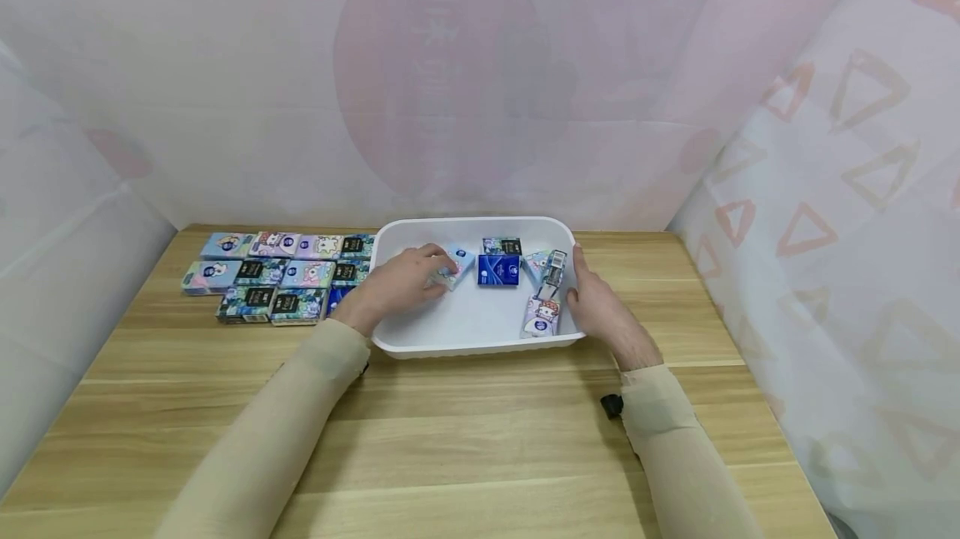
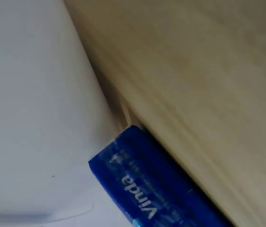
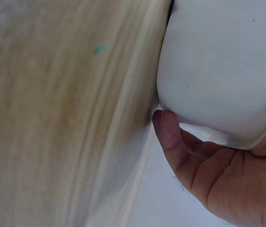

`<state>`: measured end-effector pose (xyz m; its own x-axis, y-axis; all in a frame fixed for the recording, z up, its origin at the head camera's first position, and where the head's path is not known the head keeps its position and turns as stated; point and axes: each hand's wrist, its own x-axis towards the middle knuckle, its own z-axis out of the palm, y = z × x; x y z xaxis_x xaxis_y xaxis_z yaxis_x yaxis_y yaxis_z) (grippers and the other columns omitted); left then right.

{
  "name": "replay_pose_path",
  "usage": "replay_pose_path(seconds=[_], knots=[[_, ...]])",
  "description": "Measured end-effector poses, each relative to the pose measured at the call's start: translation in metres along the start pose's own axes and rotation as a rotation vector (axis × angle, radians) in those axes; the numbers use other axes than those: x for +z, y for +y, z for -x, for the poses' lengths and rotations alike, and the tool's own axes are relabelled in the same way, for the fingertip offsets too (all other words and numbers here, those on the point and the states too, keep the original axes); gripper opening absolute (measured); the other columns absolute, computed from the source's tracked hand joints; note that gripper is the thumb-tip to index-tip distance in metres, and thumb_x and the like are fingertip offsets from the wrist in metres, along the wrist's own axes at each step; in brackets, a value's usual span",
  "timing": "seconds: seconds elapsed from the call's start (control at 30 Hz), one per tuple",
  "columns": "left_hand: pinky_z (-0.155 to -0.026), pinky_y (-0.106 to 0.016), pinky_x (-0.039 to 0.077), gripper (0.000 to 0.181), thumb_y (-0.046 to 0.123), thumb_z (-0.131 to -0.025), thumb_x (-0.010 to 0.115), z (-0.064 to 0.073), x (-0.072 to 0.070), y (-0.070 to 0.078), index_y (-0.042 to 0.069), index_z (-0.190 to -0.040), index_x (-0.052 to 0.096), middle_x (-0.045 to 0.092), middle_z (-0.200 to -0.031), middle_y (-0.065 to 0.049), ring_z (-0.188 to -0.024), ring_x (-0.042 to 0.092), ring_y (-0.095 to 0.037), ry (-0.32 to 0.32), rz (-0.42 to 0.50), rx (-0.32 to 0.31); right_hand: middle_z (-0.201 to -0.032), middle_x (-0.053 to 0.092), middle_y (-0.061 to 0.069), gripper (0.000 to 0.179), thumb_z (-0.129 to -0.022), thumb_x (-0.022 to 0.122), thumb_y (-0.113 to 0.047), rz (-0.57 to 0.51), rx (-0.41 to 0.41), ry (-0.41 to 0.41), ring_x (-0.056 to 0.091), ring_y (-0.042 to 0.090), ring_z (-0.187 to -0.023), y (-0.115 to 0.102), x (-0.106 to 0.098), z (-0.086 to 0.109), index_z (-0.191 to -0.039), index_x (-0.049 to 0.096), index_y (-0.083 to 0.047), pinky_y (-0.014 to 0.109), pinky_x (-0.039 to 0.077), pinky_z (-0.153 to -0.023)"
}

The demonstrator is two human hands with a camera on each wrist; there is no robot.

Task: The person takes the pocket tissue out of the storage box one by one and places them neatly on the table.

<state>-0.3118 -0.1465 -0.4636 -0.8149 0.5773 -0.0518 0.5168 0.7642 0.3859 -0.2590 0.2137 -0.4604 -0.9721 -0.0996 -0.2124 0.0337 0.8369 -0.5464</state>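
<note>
My left hand (image 1: 401,285) reaches over the left side of a white plastic tub (image 1: 472,347). Its thumb and fingers pinch a light blue tissue pack (image 1: 461,259), partly hidden behind the fingertips. At the tub's right end my right hand (image 1: 603,306) grips the wall, thumb near the rim; the right wrist view shows fingers (image 3: 170,135) curled against the tub's underside. Also inside the tub are a dark blue pack (image 1: 498,270), a dark floral pack (image 1: 501,246), a pale blue one (image 1: 536,262), a floral one on edge (image 1: 553,272) and a pink cartoon one (image 1: 542,316).
Left of the tub, several tissue packs (image 1: 261,271) lie in three rows on the wooden table (image 1: 450,439). A blue Vinda pack (image 2: 147,184) lies close beside the tub wall. Printed cloth (image 1: 622,147) hangs behind the table and along its sides.
</note>
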Motion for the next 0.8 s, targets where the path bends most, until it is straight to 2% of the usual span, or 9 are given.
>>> replay_pose_path(seconds=[0.23, 0.4, 0.57, 0.67, 0.8], knots=[[-0.127, -0.059, 0.058, 0.030, 0.032, -0.108, 0.088, 0.0008, 0.0012, -0.0018, 0.019, -0.135, 0.081, 0.073, -0.149, -0.010, -0.135, 0.072, -0.038, 0.004, 0.042, 0.034, -0.184, 0.030, 0.044, 0.087, -0.122, 0.047, -0.010, -0.028, 0.019, -0.013, 0.073, 0.054, -0.137, -0.0009, -0.0006, 0.0002, -0.187, -0.010, -0.008, 0.053, 0.073, -0.097], [-0.121, -0.054, 0.060, 0.026, 0.038, -0.102, 0.094, -0.0004, 0.0023, -0.0031, 0.023, -0.118, 0.081, 0.074, -0.135, -0.004, -0.125, 0.071, -0.031, 0.005, 0.036, 0.043, -0.184, 0.030, 0.045, 0.087, -0.122, 0.047, -0.011, -0.029, 0.014, -0.012, 0.074, 0.053, -0.135, -0.0002, -0.0015, 0.0005, -0.187, -0.010, -0.008, 0.053, 0.073, -0.098], [-0.109, -0.047, 0.059, 0.029, 0.043, -0.099, 0.097, -0.0012, 0.0031, -0.0038, 0.024, -0.102, 0.076, 0.072, -0.120, 0.000, -0.111, 0.066, -0.026, -0.015, 0.019, 0.052, -0.184, 0.030, 0.045, 0.087, -0.121, 0.047, -0.010, -0.021, 0.008, -0.010, 0.071, 0.055, -0.140, 0.0001, -0.0015, 0.0010, -0.187, -0.010, -0.007, 0.058, 0.071, -0.105], [-0.103, -0.044, 0.056, 0.032, 0.041, -0.096, 0.099, -0.0005, 0.0027, -0.0031, 0.022, -0.097, 0.073, 0.069, -0.114, 0.000, -0.105, 0.063, -0.025, -0.031, 0.026, 0.054, -0.184, 0.030, 0.044, 0.087, -0.121, 0.047, -0.010, -0.015, 0.005, -0.006, 0.069, 0.056, -0.144, -0.0002, -0.0009, 0.0011, -0.187, -0.009, -0.007, 0.060, 0.069, -0.109], [-0.100, -0.043, 0.055, 0.031, 0.032, -0.095, 0.100, 0.0015, 0.0011, -0.0017, 0.021, -0.097, 0.072, 0.067, -0.113, 0.000, -0.104, 0.062, -0.024, -0.038, 0.045, 0.056, -0.182, 0.033, 0.045, 0.086, -0.121, 0.047, -0.010, -0.007, -0.003, 0.001, 0.070, 0.056, -0.142, 0.0001, 0.0001, 0.0010, -0.187, -0.008, -0.005, 0.059, 0.071, -0.106]])
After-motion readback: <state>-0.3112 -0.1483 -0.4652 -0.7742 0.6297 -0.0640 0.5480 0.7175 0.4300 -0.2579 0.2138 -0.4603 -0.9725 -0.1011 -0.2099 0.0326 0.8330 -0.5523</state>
